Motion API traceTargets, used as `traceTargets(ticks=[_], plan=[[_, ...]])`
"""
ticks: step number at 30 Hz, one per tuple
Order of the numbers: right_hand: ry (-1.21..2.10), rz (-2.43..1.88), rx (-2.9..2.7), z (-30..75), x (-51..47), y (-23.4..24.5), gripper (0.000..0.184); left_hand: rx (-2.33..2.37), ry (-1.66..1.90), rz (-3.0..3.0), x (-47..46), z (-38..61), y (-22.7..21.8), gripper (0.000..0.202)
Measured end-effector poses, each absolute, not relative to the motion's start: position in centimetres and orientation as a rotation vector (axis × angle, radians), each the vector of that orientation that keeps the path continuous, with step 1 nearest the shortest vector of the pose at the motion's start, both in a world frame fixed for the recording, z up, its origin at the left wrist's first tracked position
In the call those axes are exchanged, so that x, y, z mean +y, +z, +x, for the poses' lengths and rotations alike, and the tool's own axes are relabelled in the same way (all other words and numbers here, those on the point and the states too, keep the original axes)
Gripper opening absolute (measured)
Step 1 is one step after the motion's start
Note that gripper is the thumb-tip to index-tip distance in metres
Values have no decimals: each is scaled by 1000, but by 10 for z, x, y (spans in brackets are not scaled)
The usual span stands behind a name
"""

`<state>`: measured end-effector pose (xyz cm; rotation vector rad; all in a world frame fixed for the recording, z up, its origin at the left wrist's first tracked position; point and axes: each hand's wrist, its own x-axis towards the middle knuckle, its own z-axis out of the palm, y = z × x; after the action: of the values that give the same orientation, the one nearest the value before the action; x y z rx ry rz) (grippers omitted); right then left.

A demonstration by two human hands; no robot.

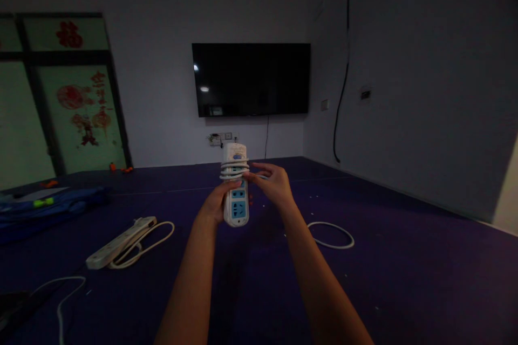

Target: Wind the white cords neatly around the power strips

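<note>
A white power strip [237, 202] with light-blue sockets is held up in front of me, its long side upright. My left hand [216, 200] is closed round its lower half, thumb across the front. Several turns of white cord [233, 166] wrap its upper part, below a blue switch. My right hand [272, 182] is just right of the strip, thumb and fingers pinching the cord beside the turns. More white cord [338, 247] curves in a loop on the purple floor, partly hidden by my right forearm.
Another white power strip [121, 243] lies on the floor at left with its cord looped beside it. A thin white cable [60, 307] is nearer me. Blue cloth [76, 200] lies far left. A television [253, 80] hangs ahead; a dark cable [342, 97] hangs along the right wall.
</note>
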<state>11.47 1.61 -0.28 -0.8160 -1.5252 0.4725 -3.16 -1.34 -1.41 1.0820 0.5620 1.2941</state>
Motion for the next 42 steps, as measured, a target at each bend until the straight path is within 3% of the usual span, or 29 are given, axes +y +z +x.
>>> traceTargets(ticks=[6, 13, 17, 26, 34, 38, 42], plan=[[105, -1206, -1471, 109, 6, -1, 51, 746, 1381, 1130, 1, -19, -22, 43], [-37, -1438, -1478, 106, 2, -3, 48, 949, 1622, 1203, 9, -13, -29, 115], [-17, -1440, -1503, 107, 4, -3, 45, 1139, 1705, 1272, 13, -8, -32, 125], [202, -988, -1533, 108, 24, -11, 24, 1023, 1925, 1138, 20, -33, -28, 77], [265, -959, -1537, 123, 43, -21, 16, 722, 1603, 1050, 0, -52, -15, 40], [321, -1012, -1588, 135, 51, -32, 23, 284, 1385, 902, -4, -64, -16, 42], [277, -1213, -1739, 146, 47, -49, 26, 235, 1329, 771, -2, -64, -42, 42]])
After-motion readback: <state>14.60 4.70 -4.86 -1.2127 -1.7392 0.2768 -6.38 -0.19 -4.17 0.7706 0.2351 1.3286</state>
